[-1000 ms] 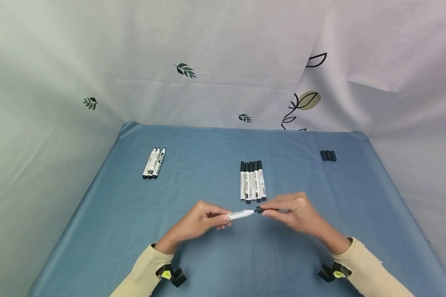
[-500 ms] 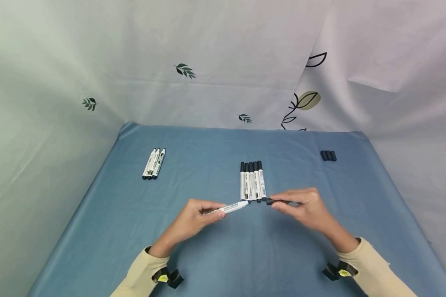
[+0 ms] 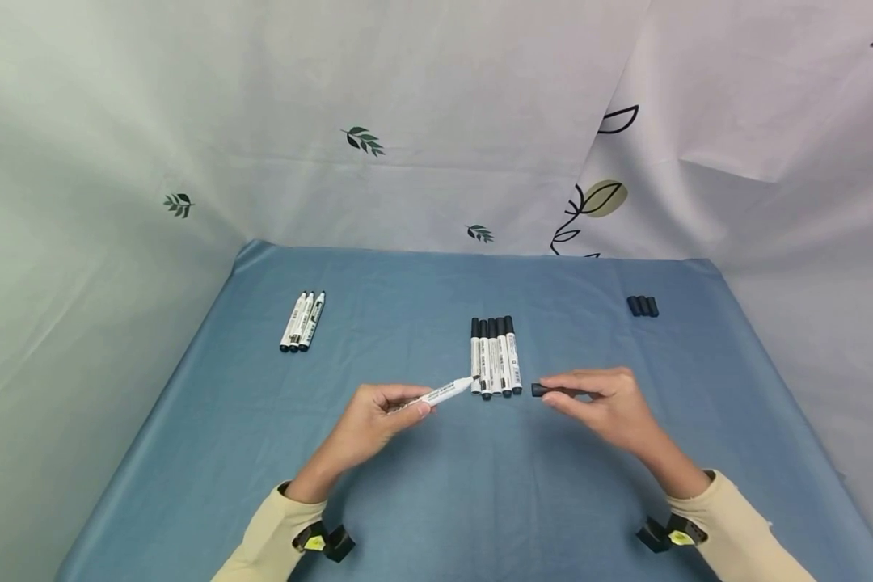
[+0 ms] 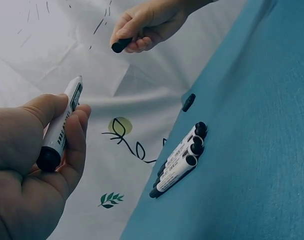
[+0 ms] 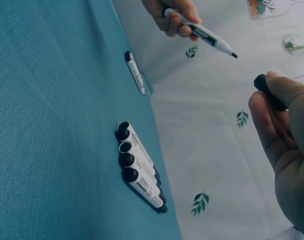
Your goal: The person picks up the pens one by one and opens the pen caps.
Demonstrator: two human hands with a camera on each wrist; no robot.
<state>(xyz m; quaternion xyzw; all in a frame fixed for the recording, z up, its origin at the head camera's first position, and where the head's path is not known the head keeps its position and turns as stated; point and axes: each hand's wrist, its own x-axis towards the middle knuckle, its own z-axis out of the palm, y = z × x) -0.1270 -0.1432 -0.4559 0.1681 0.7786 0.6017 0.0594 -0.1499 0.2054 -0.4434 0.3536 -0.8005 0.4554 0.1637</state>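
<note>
My left hand (image 3: 378, 416) grips a white marker (image 3: 447, 393) whose bare black tip points right and away; in the right wrist view the uncapped marker (image 5: 212, 38) shows clearly. A black cap (image 3: 538, 390) is pinched between thumb and fingers of my right hand (image 3: 600, 404), apart from the marker's tip. The left wrist view also shows the cap (image 4: 120, 45) in those fingers. Just beyond both hands, a row of several capped markers (image 3: 496, 356) lies side by side on the cloth, caps pointing away.
Three uncapped markers (image 3: 302, 322) lie together at the far left of the blue cloth (image 3: 393, 307). Three black caps (image 3: 643, 305) sit in a row at the far right. A pale patterned curtain (image 3: 422, 186) stands behind the table.
The marker and cap were joined or nearly so a second ago and have come apart. My left hand has moved left with the marker, my right hand slightly right with the cap.
</note>
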